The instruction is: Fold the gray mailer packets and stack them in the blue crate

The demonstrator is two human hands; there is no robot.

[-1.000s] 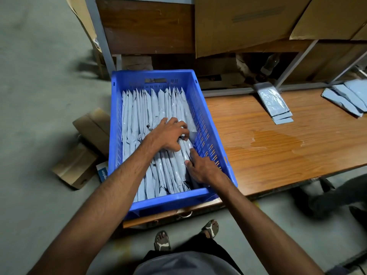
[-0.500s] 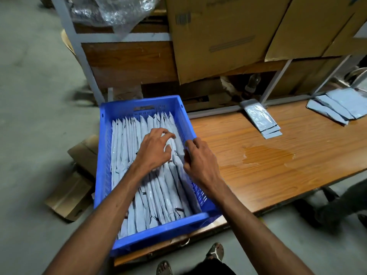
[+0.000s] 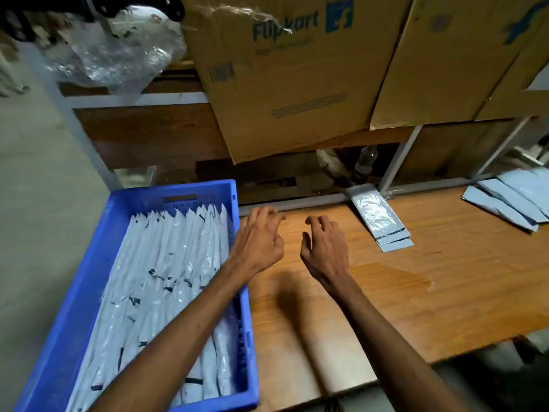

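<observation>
Blue plastic formed the crate [image 3: 89, 281] at the left end of the wooden table [image 3: 416, 292], and it was packed with folded gray packets [image 3: 166, 263] standing on edge in rows that ran away from the person. Just right of the crate's rim, the left hand [image 3: 258, 242] hovered over bare wood with loosely curled fingers, holding nothing. Beside it the right hand [image 3: 325, 248] was also empty and relaxed (both palms faced down). Further right lay a small pile of flat mailers [image 3: 380, 221], its long axis pointing away from the person and slightly leftwards, with its near end towards the right hand. This hand was clearly the nearer one, so I judged it would reach there first. At the far right edge, more mailers [image 3: 511, 200] lay fanned out, well apart from both hands.
</observation>
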